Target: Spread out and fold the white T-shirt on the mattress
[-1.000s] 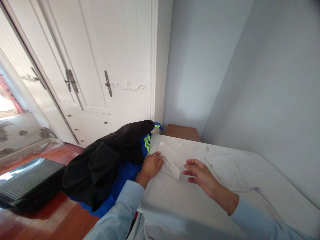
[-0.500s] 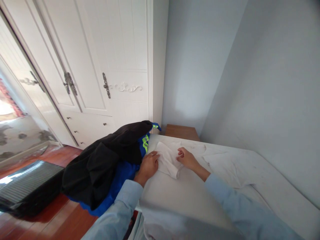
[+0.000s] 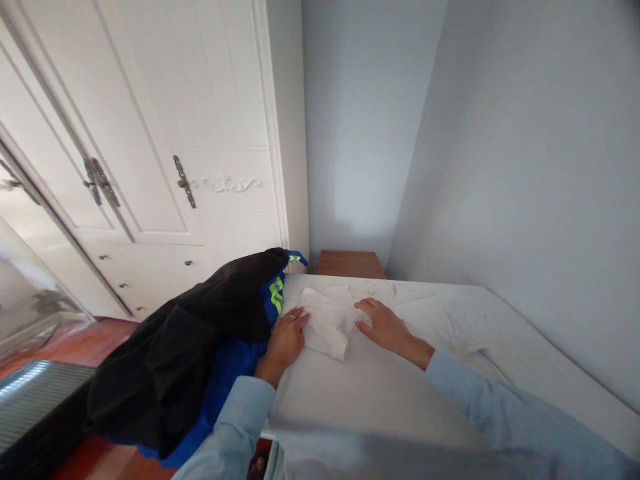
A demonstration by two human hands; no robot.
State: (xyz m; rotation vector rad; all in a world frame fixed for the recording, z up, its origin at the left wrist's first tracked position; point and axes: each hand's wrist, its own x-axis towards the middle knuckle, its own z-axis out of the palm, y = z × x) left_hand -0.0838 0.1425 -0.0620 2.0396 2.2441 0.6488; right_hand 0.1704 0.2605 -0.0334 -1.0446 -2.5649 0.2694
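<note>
A small white cloth (image 3: 327,327), folded into a rough rectangle, lies on the white-covered tabletop (image 3: 375,393). My left hand (image 3: 286,341), with a ring on one finger, rests its fingertips on the cloth's left edge. Those fingers are extended rather than curled round anything. On the other side, my right hand (image 3: 384,327) is held just by the cloth's right edge, thumb and fingers apart with nothing between them. Whether its fingertips touch the fabric I cannot tell.
Left of my left hand a black and blue jacket (image 3: 185,353) with yellow-green reflective strips is heaped over the table's edge. A white wardrobe (image 3: 225,107) stands behind it. Beyond the table are a brown wooden box-like piece (image 3: 351,264) and the grey wall (image 3: 525,153).
My right hand's fingers have spread from a pinch at the cloth's right edge. The cloth lies flatter. My view has turned a little to the right.
</note>
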